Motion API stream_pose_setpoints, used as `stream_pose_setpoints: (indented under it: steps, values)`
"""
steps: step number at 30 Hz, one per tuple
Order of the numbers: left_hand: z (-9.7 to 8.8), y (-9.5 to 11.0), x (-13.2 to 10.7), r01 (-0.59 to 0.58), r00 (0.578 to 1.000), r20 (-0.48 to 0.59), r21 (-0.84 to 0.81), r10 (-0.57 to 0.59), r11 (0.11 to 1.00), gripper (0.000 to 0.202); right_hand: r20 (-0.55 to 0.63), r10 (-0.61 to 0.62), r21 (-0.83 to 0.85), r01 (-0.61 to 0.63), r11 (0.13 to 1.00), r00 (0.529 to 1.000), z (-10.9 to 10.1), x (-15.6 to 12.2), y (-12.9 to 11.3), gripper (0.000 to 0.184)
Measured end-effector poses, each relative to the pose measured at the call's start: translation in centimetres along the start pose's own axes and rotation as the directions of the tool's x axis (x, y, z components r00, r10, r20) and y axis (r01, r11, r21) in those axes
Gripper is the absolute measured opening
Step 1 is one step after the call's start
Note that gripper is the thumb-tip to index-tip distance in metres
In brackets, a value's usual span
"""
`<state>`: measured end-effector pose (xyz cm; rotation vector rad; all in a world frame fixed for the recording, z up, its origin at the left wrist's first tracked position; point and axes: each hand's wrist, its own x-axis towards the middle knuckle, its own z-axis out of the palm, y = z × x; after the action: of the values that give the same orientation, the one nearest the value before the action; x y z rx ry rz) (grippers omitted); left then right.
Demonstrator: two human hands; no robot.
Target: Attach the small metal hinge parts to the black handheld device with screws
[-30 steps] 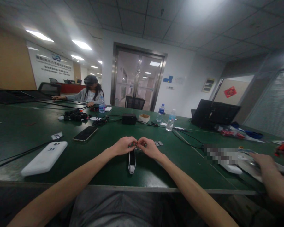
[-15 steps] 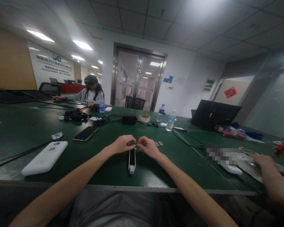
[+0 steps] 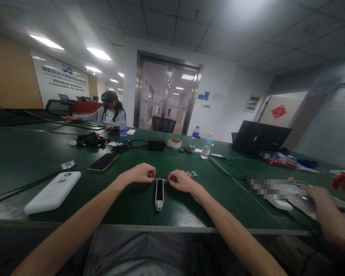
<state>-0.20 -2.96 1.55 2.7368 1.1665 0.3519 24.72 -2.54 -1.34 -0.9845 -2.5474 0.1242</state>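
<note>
A narrow white object with a dark top face lies lengthwise on the green table, its tapered end towards me. At its far end a thin pale crosspiece reaches out sideways. My left hand is at the left of that end, fingers curled together in a pinch. On the opposite side, my right hand is pinched in the same way, fingertips near the crosspiece. What lies between the fingers of either hand is too small to make out. Several small grey pieces lie just beyond my right hand.
To the left lie a phone and a white power bank. Farther back stand a black box, a small open box and water bottles. A neighbour's hand works at the right; another person sits across.
My hands, close together over the far end of the white object, have drawn apart to either side of it. The thin crosspiece there now shows.
</note>
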Motion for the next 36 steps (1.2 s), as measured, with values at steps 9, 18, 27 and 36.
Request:
stream_pose_setpoints:
  steps: [9,18,27,36]
  values:
    - [-0.13,0.00,-0.17,0.025,1.000,0.016,-0.026,-0.025,0.999,0.013,0.015,-0.009,0.029,0.009,1.000,1.000,-0.17,0.03,-0.32,0.011]
    - [0.34,-0.15,-0.02,0.030,0.999,0.029,-0.037,-0.029,0.999,0.013,0.023,-0.022,0.030,0.021,0.999,0.999,0.03,0.10,-0.54,0.012]
    - [0.36,-0.04,-0.08,0.050,0.998,0.044,-0.065,-0.048,0.997,0.013,0.025,-0.019,0.009,0.018,1.000,1.000,-0.02,0.17,-0.62,0.011]
    - [0.38,0.66,0.02,0.049,0.998,0.033,-0.064,-0.047,0.997,0.018,0.008,-0.021,0.033,0.021,0.999,1.000,0.02,0.07,-0.52,0.009]
